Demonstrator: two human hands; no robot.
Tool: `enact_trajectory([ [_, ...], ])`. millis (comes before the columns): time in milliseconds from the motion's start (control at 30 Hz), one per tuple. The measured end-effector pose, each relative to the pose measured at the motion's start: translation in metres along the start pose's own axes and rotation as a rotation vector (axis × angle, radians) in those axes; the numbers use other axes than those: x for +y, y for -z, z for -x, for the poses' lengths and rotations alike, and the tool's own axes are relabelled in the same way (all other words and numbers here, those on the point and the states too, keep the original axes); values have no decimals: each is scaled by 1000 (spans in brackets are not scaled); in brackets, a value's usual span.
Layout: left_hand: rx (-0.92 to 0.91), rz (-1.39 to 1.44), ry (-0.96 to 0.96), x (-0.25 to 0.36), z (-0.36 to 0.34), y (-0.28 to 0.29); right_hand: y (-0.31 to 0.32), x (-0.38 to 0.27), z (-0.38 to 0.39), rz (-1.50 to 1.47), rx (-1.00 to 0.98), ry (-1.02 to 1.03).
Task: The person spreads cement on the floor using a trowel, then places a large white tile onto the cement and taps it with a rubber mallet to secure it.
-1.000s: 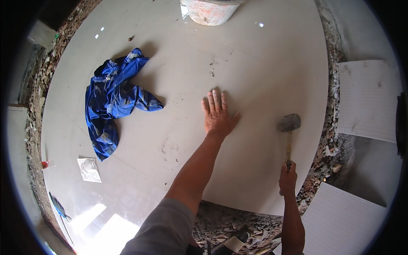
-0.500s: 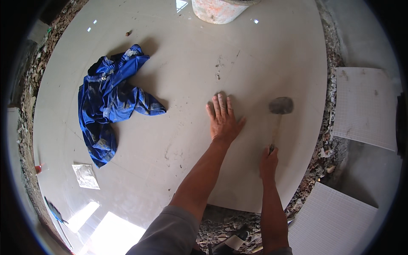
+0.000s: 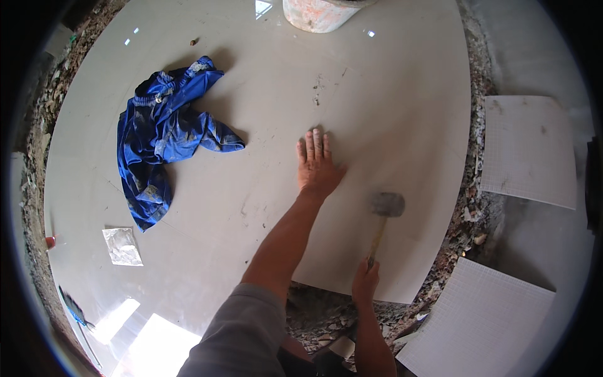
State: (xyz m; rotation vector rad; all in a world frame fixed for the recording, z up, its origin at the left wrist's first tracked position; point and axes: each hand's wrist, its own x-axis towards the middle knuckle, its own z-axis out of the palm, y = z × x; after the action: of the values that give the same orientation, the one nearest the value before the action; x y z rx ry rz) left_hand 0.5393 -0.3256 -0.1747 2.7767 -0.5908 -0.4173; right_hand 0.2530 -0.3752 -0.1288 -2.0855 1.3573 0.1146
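Observation:
My left hand [image 3: 319,168] lies flat on the glossy beige floor tiles [image 3: 264,144], its fingers stretched out and pointing away from me. In my right hand [image 3: 365,283] is the handle of a rubber mallet [image 3: 387,204], gripped near its lower end. The mallet's dark grey head is a little blurred and sits near the tile surface, to the right of and nearer than my left hand. Whether the head touches the tile, I cannot tell. Dirty blue shorts [image 3: 166,135] lie crumpled on the tiles to the left.
A stained white bucket [image 3: 320,16] stands at the far edge. Loose tiles [image 3: 527,151] lie at the right beyond a strip of rubble [image 3: 471,207]. A silvery packet [image 3: 122,246] and a blue-handled brush [image 3: 75,308] are at the left. Broken ground shows below the near tile edge.
The mallet and my right hand have come nearer and to the left. My left hand stays flat on the tile, while the view has shifted slightly.

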Motion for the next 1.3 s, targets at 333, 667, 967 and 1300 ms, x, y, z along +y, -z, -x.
enact_trajectory([
  [333, 390, -345, 135, -243, 126, 10, -15, 101, 57, -56, -43, -55],
  [667, 208, -70, -55, -254, 290, 5, -14, 88, 55, -48, -45, -5],
  [967, 246, -105, -125, -237, 247, 7, -18, 89, 55, 7, 41, 62],
  [1300, 370, -20, -135, -182, 186, 1, -25, 114, 42, 178, 29, 44],
])
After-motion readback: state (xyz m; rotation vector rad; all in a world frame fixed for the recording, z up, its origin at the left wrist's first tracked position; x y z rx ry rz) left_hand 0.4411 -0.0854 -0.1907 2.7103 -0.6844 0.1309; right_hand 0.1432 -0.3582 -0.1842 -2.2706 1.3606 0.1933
